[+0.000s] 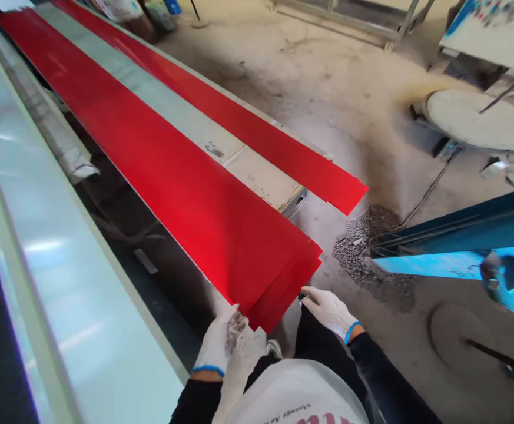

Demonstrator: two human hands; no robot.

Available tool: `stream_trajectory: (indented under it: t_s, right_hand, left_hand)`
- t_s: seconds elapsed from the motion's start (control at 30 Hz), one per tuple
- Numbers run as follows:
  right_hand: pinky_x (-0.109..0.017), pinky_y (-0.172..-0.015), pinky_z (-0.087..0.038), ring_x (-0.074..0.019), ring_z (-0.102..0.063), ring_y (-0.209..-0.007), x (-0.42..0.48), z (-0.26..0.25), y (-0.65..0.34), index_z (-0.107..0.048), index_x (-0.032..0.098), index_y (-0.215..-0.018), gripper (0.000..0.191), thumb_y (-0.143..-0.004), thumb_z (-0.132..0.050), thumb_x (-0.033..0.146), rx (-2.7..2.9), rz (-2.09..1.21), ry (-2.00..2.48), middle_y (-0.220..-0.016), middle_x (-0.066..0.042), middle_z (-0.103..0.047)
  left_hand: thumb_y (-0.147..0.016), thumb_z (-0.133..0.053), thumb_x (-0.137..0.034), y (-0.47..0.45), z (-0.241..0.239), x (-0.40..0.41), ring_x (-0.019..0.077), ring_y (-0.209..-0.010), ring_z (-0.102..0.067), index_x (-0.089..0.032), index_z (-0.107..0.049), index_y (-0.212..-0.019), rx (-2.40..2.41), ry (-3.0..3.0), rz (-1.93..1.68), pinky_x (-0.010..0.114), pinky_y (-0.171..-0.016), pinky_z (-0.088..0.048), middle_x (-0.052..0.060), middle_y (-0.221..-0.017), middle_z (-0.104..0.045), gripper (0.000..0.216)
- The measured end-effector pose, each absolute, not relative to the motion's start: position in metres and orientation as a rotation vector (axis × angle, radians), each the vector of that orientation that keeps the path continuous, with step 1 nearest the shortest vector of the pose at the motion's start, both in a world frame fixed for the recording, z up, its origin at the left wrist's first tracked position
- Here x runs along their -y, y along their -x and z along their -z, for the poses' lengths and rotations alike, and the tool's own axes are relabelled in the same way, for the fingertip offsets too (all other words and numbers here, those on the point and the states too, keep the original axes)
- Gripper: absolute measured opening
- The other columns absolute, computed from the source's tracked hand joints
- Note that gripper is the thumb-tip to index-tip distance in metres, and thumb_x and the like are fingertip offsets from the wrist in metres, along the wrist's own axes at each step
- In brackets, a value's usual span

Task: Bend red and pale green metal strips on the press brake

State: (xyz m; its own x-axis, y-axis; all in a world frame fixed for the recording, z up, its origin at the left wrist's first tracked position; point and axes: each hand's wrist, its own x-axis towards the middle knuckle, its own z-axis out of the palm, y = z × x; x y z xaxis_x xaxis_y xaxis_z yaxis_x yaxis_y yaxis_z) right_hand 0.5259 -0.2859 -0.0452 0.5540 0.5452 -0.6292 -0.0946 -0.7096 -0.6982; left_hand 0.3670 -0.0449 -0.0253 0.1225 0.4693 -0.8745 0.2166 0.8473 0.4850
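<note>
Wide red sheets, stacked with their near ends slightly offset, stretch away from me along a pale bench. My left hand, in a white knit glove with dirty fingertips, is closed at the near left corner of the stack. Just off the stack's near right end is my right hand, also gloved. Its thumb and fingers pinch a small dark object, too small and hidden to name. A narrower red strip lies parallel on the right, its near end overhanging the bench.
Left of me runs a long pale, shiny panel. The pale bench ends beneath the red sheets. At right are a blue metal beam, a gravel pile and a round pale disc. A wheeled frame stands farther back.
</note>
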Motion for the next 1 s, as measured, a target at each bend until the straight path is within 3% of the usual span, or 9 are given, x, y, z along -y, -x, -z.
stream_trajectory:
  t_s: [0.07, 0.17, 0.23, 0.3, 0.4, 0.47, 0.63, 0.87, 1.0]
  right_hand:
    - [-0.048, -0.109, -0.045, -0.0321, -0.068, -0.121, 0.283, 0.058, -0.542, -0.074, 0.027, -0.130, 0.046, -0.088, -0.062, 0.042, 0.219, -1.158, 1.960, -0.124, -0.010, -0.078]
    - [-0.045, -0.093, -0.055, -0.0258, -0.073, -0.095, 0.273, 0.077, -0.556, -0.071, 0.026, -0.128, 0.049, -0.084, -0.062, 0.046, -0.018, -1.147, 1.689, -0.103, -0.008, -0.079]
    - [-0.042, -0.085, -0.059, -0.0237, -0.072, -0.088, 0.264, 0.085, -0.561, -0.067, 0.024, -0.128, 0.056, -0.078, -0.066, 0.048, -0.157, -1.104, 1.488, -0.105, -0.008, -0.078]
    - [-0.042, -0.088, -0.060, -0.0241, -0.073, -0.095, 0.256, 0.088, -0.566, -0.064, 0.024, -0.128, 0.064, -0.068, -0.073, 0.047, -0.265, -1.033, 1.301, -0.117, -0.010, -0.076]
    - [-0.045, -0.095, -0.059, -0.0253, -0.074, -0.099, 0.249, 0.090, -0.569, -0.066, 0.025, -0.119, 0.067, -0.056, -0.082, 0.039, -0.410, -0.944, 1.097, -0.120, -0.010, -0.075]
    - [-0.046, -0.094, -0.059, -0.0261, -0.074, -0.098, 0.246, 0.093, -0.569, -0.067, 0.024, -0.111, 0.061, -0.052, -0.084, 0.029, -0.511, -0.905, 1.020, -0.114, -0.010, -0.075]
    - [-0.041, -0.090, -0.060, -0.0248, -0.073, -0.100, 0.237, 0.098, -0.565, -0.068, 0.025, -0.107, 0.058, -0.052, -0.082, 0.017, -0.649, -0.836, 0.913, -0.113, -0.008, -0.077]
    - [-0.038, -0.080, -0.061, -0.0218, -0.075, -0.080, 0.226, 0.066, -0.580, -0.067, 0.025, -0.111, 0.048, -0.071, -0.087, 0.042, -0.549, -0.962, 0.817, -0.086, -0.002, -0.077]
    - [-0.040, -0.072, -0.062, -0.0222, -0.073, -0.070, 0.225, 0.050, -0.622, -0.069, 0.022, -0.104, 0.048, -0.087, -0.071, 0.067, -0.428, -1.170, 0.800, -0.084, -0.005, -0.076]
  left_hand:
    - [-0.099, -0.059, -0.013, -0.372, -0.003, 0.034, 0.0108, -0.049, -0.059, -0.016, -0.065, -0.094, -1.418, -0.533, -0.175, 0.020, -0.045, -0.050, 0.000, -0.067, -0.064, 0.008]
    - [-0.101, -0.058, -0.018, -0.381, -0.060, 0.017, 0.0065, -0.039, -0.042, -0.019, -0.056, -0.076, -1.224, -0.460, -0.198, 0.017, -0.037, -0.037, -0.007, -0.051, -0.043, 0.026]
    - [-0.093, -0.071, -0.019, -0.384, -0.093, 0.009, 0.0044, -0.038, -0.036, -0.020, -0.050, -0.072, -1.043, -0.558, -0.448, 0.019, -0.040, -0.042, -0.010, -0.049, -0.038, 0.029]
    - [-0.074, -0.090, -0.027, -0.383, -0.106, 0.006, 0.0039, -0.038, -0.033, -0.020, -0.054, -0.077, -0.898, -0.697, -0.704, 0.021, -0.043, -0.045, -0.012, -0.050, -0.039, 0.037]
    - [-0.054, -0.100, -0.034, -0.373, -0.081, 0.014, 0.0073, -0.044, -0.042, -0.022, -0.049, -0.071, -1.012, -0.779, -0.589, 0.023, -0.043, -0.042, -0.010, -0.053, -0.043, 0.056]
    - [-0.057, -0.099, -0.034, -0.365, -0.046, 0.025, 0.0083, -0.046, -0.045, -0.022, -0.043, -0.068, -1.197, -0.777, -0.449, 0.023, -0.045, -0.040, -0.009, -0.054, -0.043, 0.058]
    - [-0.062, -0.095, -0.038, -0.359, 0.018, 0.048, 0.0054, -0.044, -0.041, -0.021, -0.054, -0.080, -1.405, -0.843, -0.278, 0.020, -0.042, -0.032, -0.010, -0.062, -0.051, 0.048]
    - [-0.063, -0.088, -0.064, -0.346, 0.045, 0.058, 0.0062, -0.043, -0.039, -0.022, -0.055, -0.082, -1.418, -1.002, 0.018, 0.021, -0.043, -0.030, -0.009, -0.059, -0.049, 0.057]
    - [-0.066, -0.086, -0.064, -0.339, 0.050, 0.047, 0.0078, -0.038, -0.037, -0.022, -0.054, -0.072, -1.460, -1.013, 0.129, 0.022, -0.040, -0.028, -0.011, -0.047, -0.042, 0.053]
